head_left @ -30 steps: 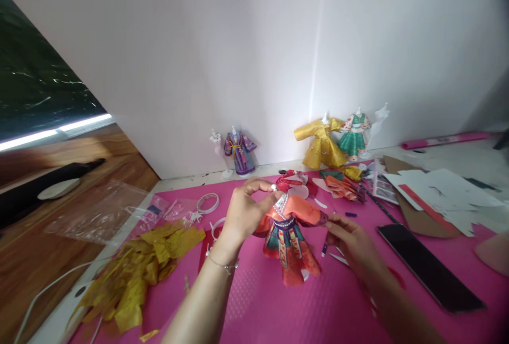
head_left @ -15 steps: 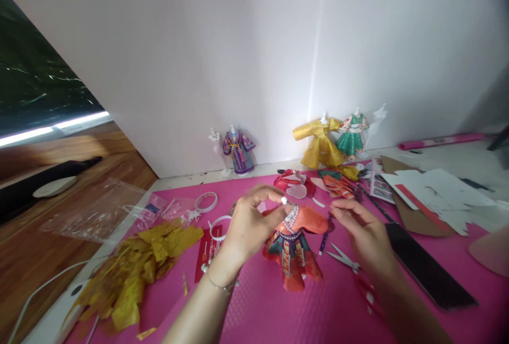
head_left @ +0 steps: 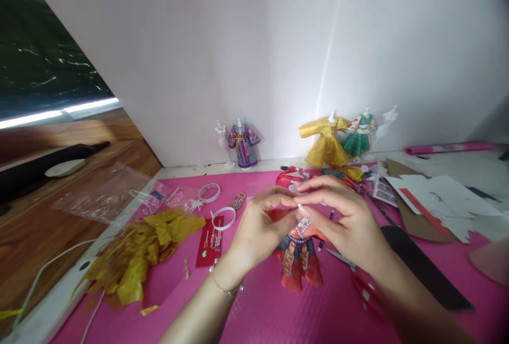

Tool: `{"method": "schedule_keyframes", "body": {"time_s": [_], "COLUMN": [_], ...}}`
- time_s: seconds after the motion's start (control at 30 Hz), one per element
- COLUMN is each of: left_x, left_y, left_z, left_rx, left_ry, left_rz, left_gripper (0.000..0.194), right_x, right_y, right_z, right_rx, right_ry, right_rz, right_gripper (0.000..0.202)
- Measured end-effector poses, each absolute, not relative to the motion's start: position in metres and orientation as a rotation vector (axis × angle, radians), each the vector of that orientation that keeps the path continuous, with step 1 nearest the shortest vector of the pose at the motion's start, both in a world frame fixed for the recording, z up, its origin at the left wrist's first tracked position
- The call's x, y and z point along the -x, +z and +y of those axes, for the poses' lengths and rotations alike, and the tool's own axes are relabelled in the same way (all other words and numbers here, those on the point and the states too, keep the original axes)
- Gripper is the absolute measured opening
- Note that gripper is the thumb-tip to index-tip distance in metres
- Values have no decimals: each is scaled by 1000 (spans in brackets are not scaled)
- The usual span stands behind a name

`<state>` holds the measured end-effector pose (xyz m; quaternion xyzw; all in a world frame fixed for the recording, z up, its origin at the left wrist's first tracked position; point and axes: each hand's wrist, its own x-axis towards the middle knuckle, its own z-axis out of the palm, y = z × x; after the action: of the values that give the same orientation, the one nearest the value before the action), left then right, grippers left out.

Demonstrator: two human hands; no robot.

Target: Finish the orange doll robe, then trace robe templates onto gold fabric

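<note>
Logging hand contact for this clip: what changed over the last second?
The right hand came up from the mat and joined the left hand at the top of the orange paper dress. The left hand kept its pinch there; the scissors stayed put.

Pink mat [head_left: 262,312] with yellow scraps [head_left: 139,254], scissors [head_left: 350,267], tape rings [head_left: 209,192].

Both hands [head_left: 302,222] pinch the orange doll dress [head_left: 299,262] on the pink mat [head_left: 262,312].
</note>
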<state>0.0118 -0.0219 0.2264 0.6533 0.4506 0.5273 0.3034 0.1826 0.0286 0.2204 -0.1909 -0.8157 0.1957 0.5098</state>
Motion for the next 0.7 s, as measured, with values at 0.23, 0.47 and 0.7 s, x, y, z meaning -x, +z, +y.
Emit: {"method": "schedule_keyframes", "body": {"time_s": [0.23, 0.47, 0.7], "left_x": [27, 34, 11], "left_y": [185, 117, 111], "left_z": [-33, -51, -43], "left_rx": [-1339, -922, -663], "left_ry": [1667, 1656, 1583], "left_rz": [1497, 1532, 1268], "left_gripper": [11, 26, 45], "right_x": [-187, -190, -194], "right_y": [218, 211, 209], "right_z": [35, 51, 55], "right_rx": [535, 593, 619], "right_ry": [455, 517, 506], "right_rz": [-1966, -1920, -1919], "right_gripper": [10, 9, 9]}}
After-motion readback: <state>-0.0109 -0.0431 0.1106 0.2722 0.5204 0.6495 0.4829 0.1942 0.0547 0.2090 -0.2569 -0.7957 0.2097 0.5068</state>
